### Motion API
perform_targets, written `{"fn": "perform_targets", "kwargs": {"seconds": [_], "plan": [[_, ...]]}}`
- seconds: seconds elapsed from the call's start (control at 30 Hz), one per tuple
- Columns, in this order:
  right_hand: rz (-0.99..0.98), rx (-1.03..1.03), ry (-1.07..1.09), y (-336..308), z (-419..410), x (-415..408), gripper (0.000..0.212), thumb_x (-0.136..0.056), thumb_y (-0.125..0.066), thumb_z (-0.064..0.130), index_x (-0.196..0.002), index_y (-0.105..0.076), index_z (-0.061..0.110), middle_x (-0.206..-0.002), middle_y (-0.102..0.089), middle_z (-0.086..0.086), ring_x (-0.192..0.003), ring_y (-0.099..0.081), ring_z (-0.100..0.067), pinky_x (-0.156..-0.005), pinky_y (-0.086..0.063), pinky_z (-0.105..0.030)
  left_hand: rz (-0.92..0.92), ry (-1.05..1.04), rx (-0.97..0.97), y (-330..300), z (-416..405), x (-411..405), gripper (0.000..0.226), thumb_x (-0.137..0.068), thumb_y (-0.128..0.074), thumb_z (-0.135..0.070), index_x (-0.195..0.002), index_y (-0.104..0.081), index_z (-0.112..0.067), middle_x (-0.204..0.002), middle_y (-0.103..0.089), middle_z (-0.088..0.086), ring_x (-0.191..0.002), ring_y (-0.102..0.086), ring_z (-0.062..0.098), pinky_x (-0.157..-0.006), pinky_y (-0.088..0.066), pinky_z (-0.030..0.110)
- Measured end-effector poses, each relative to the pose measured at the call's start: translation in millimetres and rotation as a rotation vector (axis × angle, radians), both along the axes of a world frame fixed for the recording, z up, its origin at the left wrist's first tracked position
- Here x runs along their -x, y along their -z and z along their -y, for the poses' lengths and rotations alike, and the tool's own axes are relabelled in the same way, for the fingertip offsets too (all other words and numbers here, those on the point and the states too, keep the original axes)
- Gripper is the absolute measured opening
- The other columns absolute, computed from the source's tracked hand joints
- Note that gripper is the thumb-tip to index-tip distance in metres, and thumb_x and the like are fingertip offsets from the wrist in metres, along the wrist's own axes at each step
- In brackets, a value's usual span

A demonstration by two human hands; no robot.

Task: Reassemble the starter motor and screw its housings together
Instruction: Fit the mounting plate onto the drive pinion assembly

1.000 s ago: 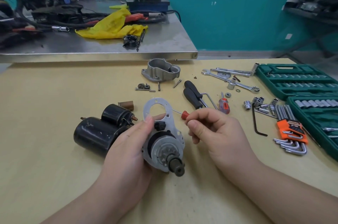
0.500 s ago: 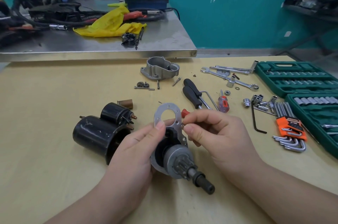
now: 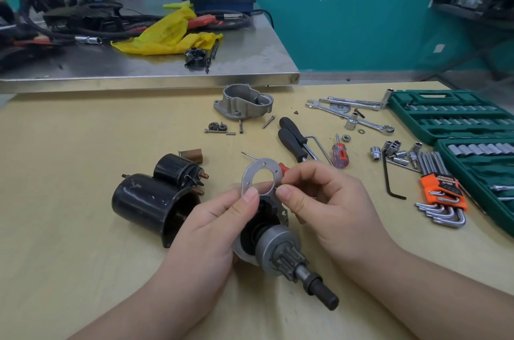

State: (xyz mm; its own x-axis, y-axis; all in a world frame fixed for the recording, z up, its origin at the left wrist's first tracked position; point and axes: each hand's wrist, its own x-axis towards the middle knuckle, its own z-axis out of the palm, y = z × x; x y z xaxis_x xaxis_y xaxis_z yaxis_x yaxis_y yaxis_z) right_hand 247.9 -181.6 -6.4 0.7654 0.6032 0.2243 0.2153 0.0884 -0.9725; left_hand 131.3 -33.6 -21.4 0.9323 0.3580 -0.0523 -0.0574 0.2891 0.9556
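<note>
Lying on the yellow table [image 3: 69,145], the black motor body [image 3: 147,207] sits left of the hands with its open end toward the camera and right, its smaller solenoid [image 3: 178,170] alongside behind it. Compared with a second ago, the drive assembly [image 3: 281,248] has swung round: its shaft, then nearly end-on to the camera, now runs from the plate down and right, tip near the table edge of the view. The grey plate [image 3: 260,173] has tilted so its round hole faces up toward the camera. The left hand [image 3: 211,231] curls round the assembly from the left, thumb pressed on the plate's lower rim. The right hand [image 3: 325,200] pinches the plate's right edge between thumb and forefinger, with a small red-handled screwdriver [image 3: 283,168] tucked behind those fingers; its thin blade pokes out past the plate to the left. The aluminium end housing [image 3: 244,102] lies farther back, with loose gears [image 3: 217,126] and screws [image 3: 268,122] before it. The orange hex-key holder [image 3: 442,186] carries print too small to read.
</note>
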Motion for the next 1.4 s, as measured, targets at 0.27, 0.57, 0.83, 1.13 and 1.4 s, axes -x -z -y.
{"fn": "perform_targets", "kwargs": {"seconds": [0.27,0.57,0.83,1.13,1.4], "plan": [[-0.142,-0.008,-0.068,2,-1,-3,0.01,-0.092,-0.07,0.032,-0.088,-0.072,0.024,-0.076,-0.069,0.005,-0.065,-0.059,-0.01,-0.059,-0.049,-0.021,0.017,0.032,0.321,-8,5,0,0.041,-0.089,-0.071,-0.038,-0.126,-0.079,-0.021,-0.127,-0.076,0.022,-0.114,-0.076,0.037,-0.086,-0.063,0.04],[-0.101,0.046,-0.111,1,-1,-2,0.02,-0.097,-0.063,0.032,-0.086,-0.075,0.021,-0.075,-0.068,0.002,-0.066,-0.061,-0.014,-0.062,-0.05,-0.024,-0.044,-0.001,0.425,-16,-2,3,0.059,-0.059,-0.103,-0.046,-0.104,-0.086,-0.011,-0.098,-0.078,0.008,-0.09,-0.079,0.022,-0.076,-0.061,0.033],[-0.11,0.066,-0.09,-1,-5,2,0.028,-0.088,-0.075,0.042,-0.075,-0.073,0.017,-0.069,-0.066,-0.009,-0.06,-0.057,-0.014,-0.059,-0.049,-0.025,-0.007,-0.051,0.092,-10,8,2,0.039,-0.089,-0.074,-0.046,-0.119,-0.082,-0.022,-0.12,-0.079,0.021,-0.112,-0.077,0.038,-0.095,-0.063,0.046],[-0.351,0.024,-0.133,-14,-4,16,0.04,-0.088,-0.077,0.056,-0.098,-0.081,0.017,-0.092,-0.079,-0.011,-0.083,-0.074,-0.022,-0.071,-0.06,-0.034,0.232,-0.132,-0.53,-25,17,10,0.034,-0.101,-0.054,-0.049,-0.129,-0.074,-0.047,-0.123,-0.072,-0.009,-0.126,-0.066,0.016,-0.104,-0.05,0.024],[-0.784,-0.156,-0.07,-21,-4,6,0.055,-0.077,-0.075,0.055,-0.099,-0.083,0.006,-0.109,-0.079,-0.023,-0.087,-0.079,-0.041,-0.06,-0.064,-0.044,0.05,-0.194,-1.061,-70,-24,-5,0.05,-0.098,-0.052,-0.064,-0.14,-0.066,-0.043,-0.13,-0.056,-0.027,-0.124,-0.053,-0.008,-0.101,-0.039,0.009]]}}
